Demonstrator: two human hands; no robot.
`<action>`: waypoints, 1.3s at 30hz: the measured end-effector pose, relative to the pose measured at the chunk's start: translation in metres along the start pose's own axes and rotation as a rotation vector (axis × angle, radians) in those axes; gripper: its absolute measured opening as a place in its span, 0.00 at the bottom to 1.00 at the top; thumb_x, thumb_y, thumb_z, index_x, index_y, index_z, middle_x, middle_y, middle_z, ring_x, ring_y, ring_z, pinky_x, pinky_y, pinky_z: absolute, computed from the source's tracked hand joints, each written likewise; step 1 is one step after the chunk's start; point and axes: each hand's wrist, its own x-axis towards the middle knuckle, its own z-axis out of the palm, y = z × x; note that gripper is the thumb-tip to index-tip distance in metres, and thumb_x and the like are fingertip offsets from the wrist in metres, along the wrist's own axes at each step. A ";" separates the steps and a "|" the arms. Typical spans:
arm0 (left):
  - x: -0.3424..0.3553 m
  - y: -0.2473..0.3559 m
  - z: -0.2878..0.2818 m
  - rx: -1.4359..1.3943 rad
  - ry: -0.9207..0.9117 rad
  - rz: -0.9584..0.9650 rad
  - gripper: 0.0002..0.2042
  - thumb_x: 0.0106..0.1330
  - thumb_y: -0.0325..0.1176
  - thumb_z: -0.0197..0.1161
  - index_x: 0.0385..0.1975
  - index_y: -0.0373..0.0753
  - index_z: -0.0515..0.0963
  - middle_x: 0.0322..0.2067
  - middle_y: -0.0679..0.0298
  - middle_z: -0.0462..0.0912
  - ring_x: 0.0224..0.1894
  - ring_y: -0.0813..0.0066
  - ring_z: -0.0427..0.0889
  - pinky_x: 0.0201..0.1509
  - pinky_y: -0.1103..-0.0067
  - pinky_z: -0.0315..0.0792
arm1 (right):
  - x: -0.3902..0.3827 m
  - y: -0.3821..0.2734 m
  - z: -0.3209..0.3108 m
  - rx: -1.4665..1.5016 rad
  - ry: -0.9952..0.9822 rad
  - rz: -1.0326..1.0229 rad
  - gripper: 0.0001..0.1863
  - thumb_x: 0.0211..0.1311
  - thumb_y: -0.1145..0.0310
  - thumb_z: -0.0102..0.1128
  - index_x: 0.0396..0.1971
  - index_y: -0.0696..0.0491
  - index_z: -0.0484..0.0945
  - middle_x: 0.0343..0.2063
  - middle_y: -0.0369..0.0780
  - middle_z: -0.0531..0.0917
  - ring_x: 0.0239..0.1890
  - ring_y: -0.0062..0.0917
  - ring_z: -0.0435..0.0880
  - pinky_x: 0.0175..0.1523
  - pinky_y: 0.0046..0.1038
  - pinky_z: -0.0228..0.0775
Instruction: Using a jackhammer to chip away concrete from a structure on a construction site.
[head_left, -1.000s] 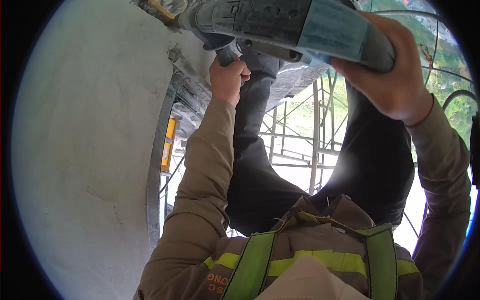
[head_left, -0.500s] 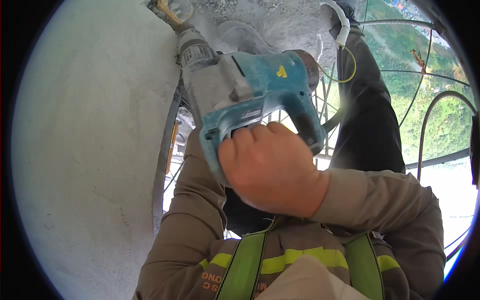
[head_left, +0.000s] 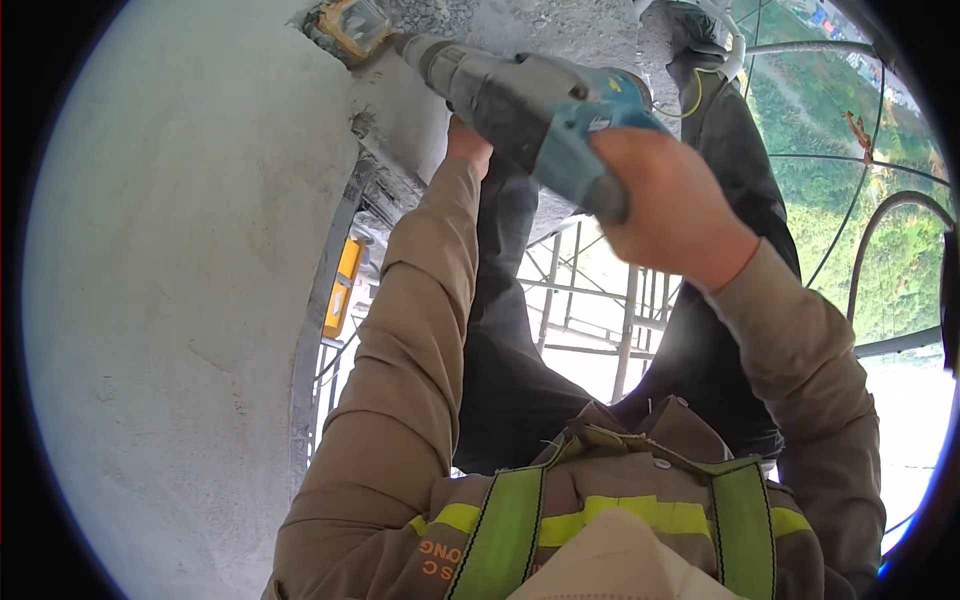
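Note:
A rotary hammer (head_left: 500, 90), grey at the front and teal at the back, lies slanted across the upper middle, dusty, its nose toward the upper left. My right hand (head_left: 680, 205) is closed around its rear handle, slightly blurred. Only the wrist and part of my left hand (head_left: 468, 145) show under the tool's front; the tool's body hides those fingers. Just beyond the nose, a tan-edged box (head_left: 356, 24) sits in a rough hole broken into the concrete. Whether the tip touches the box's edge, I cannot tell.
A smooth pale concrete wall (head_left: 190, 250) fills the left, ending in a dark edge. Past it is a yellow object (head_left: 344, 287). Scaffold bars (head_left: 628, 320) show far below between my legs. Curved metal bars (head_left: 880, 205) stand at right, with greenery beyond.
The rotary hammer has moved up and away from my body and turned, its nose now beside the box. My right hand moved up and right with it; my left forearm reaches farther forward.

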 end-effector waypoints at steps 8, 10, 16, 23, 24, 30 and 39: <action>-0.089 0.097 0.022 0.131 -0.116 -0.150 0.07 0.47 0.17 0.56 0.27 0.34 0.72 0.17 0.60 0.73 0.17 0.70 0.74 0.24 0.74 0.70 | -0.054 0.043 -0.058 0.506 0.130 0.190 0.13 0.59 0.77 0.70 0.44 0.59 0.81 0.31 0.36 0.83 0.31 0.18 0.81 0.37 0.21 0.72; -0.098 0.088 0.018 0.096 -0.094 -0.160 0.07 0.47 0.17 0.56 0.27 0.34 0.72 0.17 0.60 0.73 0.17 0.70 0.74 0.23 0.74 0.69 | -0.045 0.042 -0.050 0.483 0.169 0.213 0.15 0.58 0.77 0.71 0.45 0.60 0.81 0.31 0.37 0.83 0.30 0.20 0.82 0.37 0.22 0.73; -0.078 0.098 -0.003 -0.070 0.053 -0.049 0.08 0.47 0.16 0.57 0.27 0.33 0.71 0.18 0.60 0.73 0.17 0.72 0.71 0.22 0.74 0.66 | 0.021 0.013 -0.053 0.223 0.406 0.230 0.22 0.53 0.76 0.72 0.49 0.64 0.77 0.29 0.42 0.84 0.26 0.27 0.84 0.35 0.28 0.78; -0.071 0.088 0.004 -0.091 0.011 -0.027 0.08 0.47 0.16 0.56 0.27 0.34 0.71 0.18 0.63 0.73 0.17 0.74 0.70 0.23 0.75 0.65 | 0.006 0.092 -0.057 0.580 -0.072 0.115 0.16 0.67 0.75 0.66 0.53 0.59 0.78 0.33 0.39 0.83 0.33 0.21 0.81 0.38 0.25 0.74; -0.072 0.085 0.001 -0.077 0.014 -0.026 0.08 0.47 0.16 0.56 0.27 0.33 0.71 0.18 0.63 0.73 0.17 0.75 0.70 0.23 0.76 0.66 | 0.001 0.086 -0.053 0.522 -0.061 0.037 0.18 0.67 0.78 0.64 0.56 0.59 0.76 0.35 0.41 0.85 0.37 0.24 0.85 0.41 0.26 0.76; -0.064 0.069 -0.022 -0.070 -0.025 0.048 0.06 0.51 0.16 0.59 0.28 0.33 0.73 0.19 0.61 0.77 0.18 0.75 0.74 0.25 0.76 0.72 | 0.001 0.010 -0.027 0.110 0.239 -0.230 0.20 0.54 0.78 0.66 0.48 0.60 0.78 0.34 0.45 0.85 0.34 0.34 0.87 0.40 0.32 0.78; -0.047 -0.024 -0.074 -1.299 -0.430 -0.286 0.26 0.72 0.39 0.62 0.66 0.34 0.70 0.61 0.51 0.78 0.58 0.62 0.81 0.57 0.60 0.79 | 0.004 -0.104 0.020 0.007 0.003 -0.128 0.22 0.24 0.64 0.69 0.26 0.56 0.75 0.25 0.43 0.77 0.23 0.38 0.77 0.27 0.37 0.66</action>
